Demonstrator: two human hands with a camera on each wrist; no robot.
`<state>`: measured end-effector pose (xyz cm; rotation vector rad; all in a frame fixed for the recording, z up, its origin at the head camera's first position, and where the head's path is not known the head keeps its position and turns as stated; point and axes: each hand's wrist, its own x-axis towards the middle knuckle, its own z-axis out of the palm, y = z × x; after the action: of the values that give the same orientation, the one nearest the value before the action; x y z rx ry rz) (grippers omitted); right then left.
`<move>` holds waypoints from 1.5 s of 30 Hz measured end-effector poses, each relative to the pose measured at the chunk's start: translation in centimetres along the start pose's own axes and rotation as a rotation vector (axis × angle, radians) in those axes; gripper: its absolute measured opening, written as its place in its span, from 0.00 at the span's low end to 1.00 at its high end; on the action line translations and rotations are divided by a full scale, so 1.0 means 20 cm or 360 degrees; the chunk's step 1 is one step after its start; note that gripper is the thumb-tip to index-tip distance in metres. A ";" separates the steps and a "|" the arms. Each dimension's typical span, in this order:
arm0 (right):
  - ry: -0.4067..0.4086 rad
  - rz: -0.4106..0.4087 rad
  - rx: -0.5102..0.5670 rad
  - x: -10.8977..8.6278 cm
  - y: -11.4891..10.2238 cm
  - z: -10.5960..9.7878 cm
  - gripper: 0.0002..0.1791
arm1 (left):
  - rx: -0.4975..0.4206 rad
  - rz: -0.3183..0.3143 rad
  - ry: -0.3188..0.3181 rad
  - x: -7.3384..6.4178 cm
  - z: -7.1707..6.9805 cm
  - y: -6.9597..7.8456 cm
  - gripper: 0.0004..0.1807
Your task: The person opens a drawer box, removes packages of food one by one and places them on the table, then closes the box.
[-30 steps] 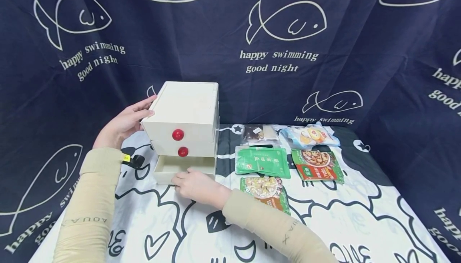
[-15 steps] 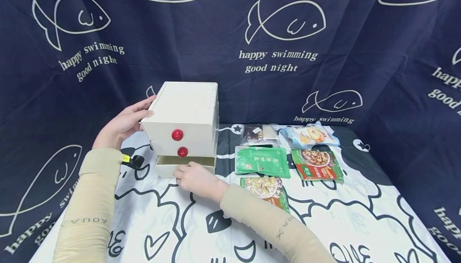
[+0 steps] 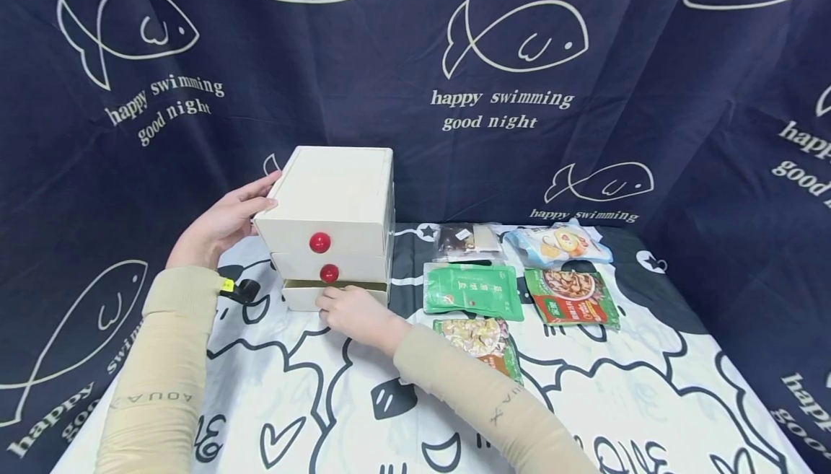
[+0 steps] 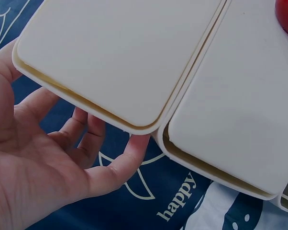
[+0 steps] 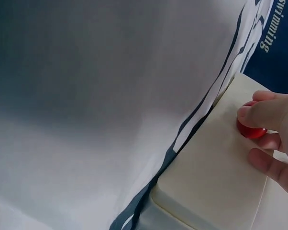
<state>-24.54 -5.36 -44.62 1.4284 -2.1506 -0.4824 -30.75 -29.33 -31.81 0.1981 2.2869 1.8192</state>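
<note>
A white drawer cabinet [image 3: 334,185] with three stacked drawers and red knobs stands left of centre. Its bottom drawer [image 3: 301,299] juts out slightly, with a narrow gap along its top edge. My right hand [image 3: 357,315] pinches the bottom drawer's red knob [image 5: 249,132] between thumb and fingers; the head view hides that knob behind the hand. On the cabinet's left side, my left hand [image 3: 223,221] steadies the upper part, its fingers spread along the side wall in the left wrist view. Above the drawer, the two upper drawers sit closed.
Right of the cabinet lie a plain green pouch [image 3: 474,291], a green-and-brown food packet [image 3: 477,337] partly behind the right sleeve, a green-and-red packet [image 3: 574,297], a blue-and-white packet [image 3: 561,244] and a clear bag with dark contents [image 3: 454,244]. A dark fish-print curtain [image 3: 389,63] hangs behind.
The bottom drawer has slid inward, away from me, leaving a much smaller opening. My right hand has moved forward with it; the left hand has stayed on the cabinet's side.
</note>
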 end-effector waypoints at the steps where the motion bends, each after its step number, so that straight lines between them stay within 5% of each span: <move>1: -0.0002 0.0001 0.0004 0.00 0.00 0.00 0.12 | -0.0003 -0.0001 -0.0001 0.00 0.00 0.00 0.36; 33: 0.0044 -0.0072 -0.0056 0.00 0.06 0.04 0.13 | -0.0029 0.0022 -0.0026 0.01 0.00 0.00 0.36; 45: -0.0126 -0.0065 0.0291 -0.08 0.14 -0.08 0.14 | 0.0006 -0.0005 0.0004 0.01 0.01 -0.01 0.35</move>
<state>-25.08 -2.86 -42.12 1.5783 -2.2815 -0.3702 -30.87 -29.10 -32.13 0.1928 2.2911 1.8153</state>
